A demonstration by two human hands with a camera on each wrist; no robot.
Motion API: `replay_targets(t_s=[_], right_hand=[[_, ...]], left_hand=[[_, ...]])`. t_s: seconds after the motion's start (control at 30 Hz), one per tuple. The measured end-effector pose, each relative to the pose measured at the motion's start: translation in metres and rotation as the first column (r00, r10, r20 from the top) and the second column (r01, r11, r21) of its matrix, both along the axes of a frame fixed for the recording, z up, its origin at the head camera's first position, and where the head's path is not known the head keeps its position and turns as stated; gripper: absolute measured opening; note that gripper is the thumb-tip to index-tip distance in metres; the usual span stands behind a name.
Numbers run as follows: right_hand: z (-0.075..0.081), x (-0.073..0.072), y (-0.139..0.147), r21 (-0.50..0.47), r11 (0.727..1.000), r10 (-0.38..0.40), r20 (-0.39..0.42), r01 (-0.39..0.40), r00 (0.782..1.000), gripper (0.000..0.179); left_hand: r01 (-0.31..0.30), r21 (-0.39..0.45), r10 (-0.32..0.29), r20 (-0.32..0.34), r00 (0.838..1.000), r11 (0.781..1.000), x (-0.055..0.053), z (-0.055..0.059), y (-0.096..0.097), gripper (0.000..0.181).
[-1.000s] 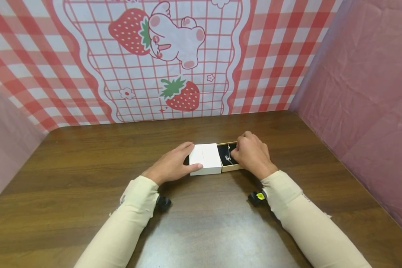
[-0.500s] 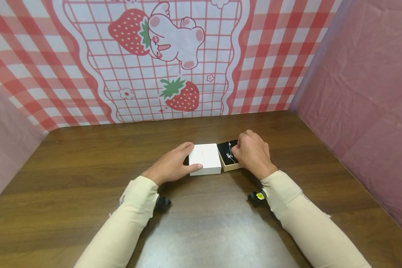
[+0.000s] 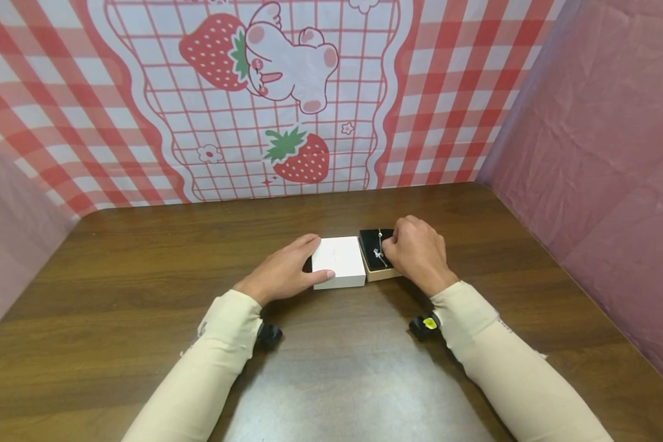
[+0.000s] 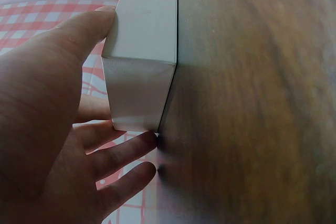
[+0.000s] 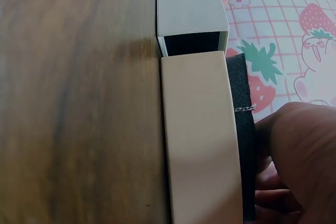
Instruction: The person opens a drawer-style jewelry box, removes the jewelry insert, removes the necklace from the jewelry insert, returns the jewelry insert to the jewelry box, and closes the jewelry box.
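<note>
A white box sleeve (image 3: 339, 258) lies on the wooden table, its left end held by my left hand (image 3: 284, 268), thumb at the near edge and fingers on the far side and end. From its right side the tan inner drawer (image 5: 199, 135) is drawn out, leaving a dark opening in the sleeve. A black jewellery pad (image 5: 244, 150) stands raised above the drawer's rim, with a thin silver chain (image 3: 379, 252) bearing a small charm across it. My right hand (image 3: 420, 253) grips the pad's right part with curled fingers and hides that part in the head view.
Behind the brown wooden table (image 3: 320, 356) hangs a red-and-white checked cloth (image 3: 436, 104) with strawberry prints. Pink cloth (image 3: 602, 141) hangs along the right side. Both sleeved wrists carry small black cameras.
The black pad has come up out of the drawer, first tilted, and now covers more of its rim in the head view. My right hand rose slightly with it; my left hand stayed still.
</note>
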State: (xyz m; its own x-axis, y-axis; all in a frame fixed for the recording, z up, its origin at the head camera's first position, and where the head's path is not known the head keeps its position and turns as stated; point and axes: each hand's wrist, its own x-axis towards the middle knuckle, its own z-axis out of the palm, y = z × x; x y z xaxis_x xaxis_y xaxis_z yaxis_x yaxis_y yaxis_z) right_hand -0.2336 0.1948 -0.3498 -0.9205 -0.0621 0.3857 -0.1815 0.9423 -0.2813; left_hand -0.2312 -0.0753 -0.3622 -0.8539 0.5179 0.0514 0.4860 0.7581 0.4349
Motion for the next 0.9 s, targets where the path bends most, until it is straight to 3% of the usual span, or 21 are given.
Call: replay_targets(t_s=[0.53, 0.9], right_hand=[[-0.0009, 0.001, -0.0008, -0.04, 0.999, -0.014, -0.012, 0.014, 1.0, 0.014], [-0.0017, 0.0006, -0.0001, -0.061, 0.998, -0.01, -0.07, 0.005, 0.997, 0.013]], left_hand=[[0.008, 0.002, -0.008, -0.005, 1.0, 1.0, 0.0005, 0.0013, -0.0001, 0.088], [-0.007, -0.005, 0.007, 0.004, 1.0, 1.0, 0.0009, 0.0021, 0.0007, 0.088]])
